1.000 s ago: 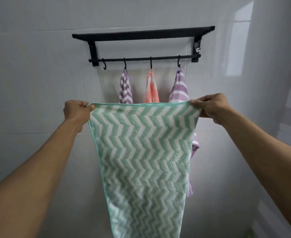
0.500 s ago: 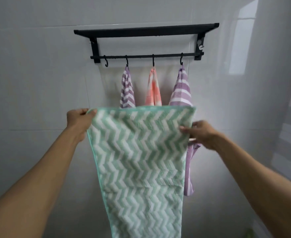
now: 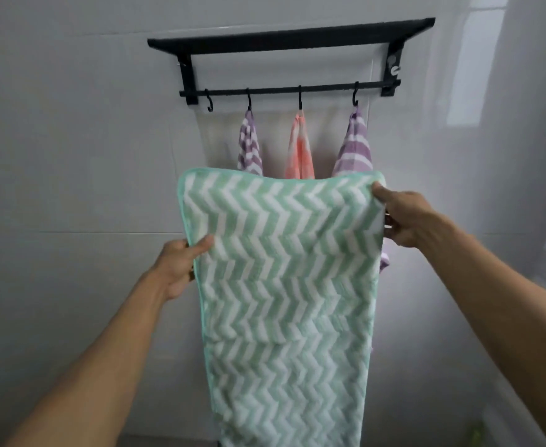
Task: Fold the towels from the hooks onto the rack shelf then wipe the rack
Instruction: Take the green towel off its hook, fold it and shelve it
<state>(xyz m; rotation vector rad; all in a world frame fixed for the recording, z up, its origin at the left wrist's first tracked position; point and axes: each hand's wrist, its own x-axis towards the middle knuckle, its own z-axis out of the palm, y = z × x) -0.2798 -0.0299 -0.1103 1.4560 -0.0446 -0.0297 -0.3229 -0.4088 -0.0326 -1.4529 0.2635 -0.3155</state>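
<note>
Green zigzag towel hangs between my hands: left hand pinches its edge at 9 o'clock, right hand grips the top corner at 2 o'clock, below the black rack.

Big towel up front is mint green with white zigzags. Under the black rack: two purple-and-white striped towels, with a coral-and-white one between them. Wall's pale grey tile.

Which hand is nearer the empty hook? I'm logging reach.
Left. The left hand grips the green towel almost below the empty hook; the right hand is far across.
</note>
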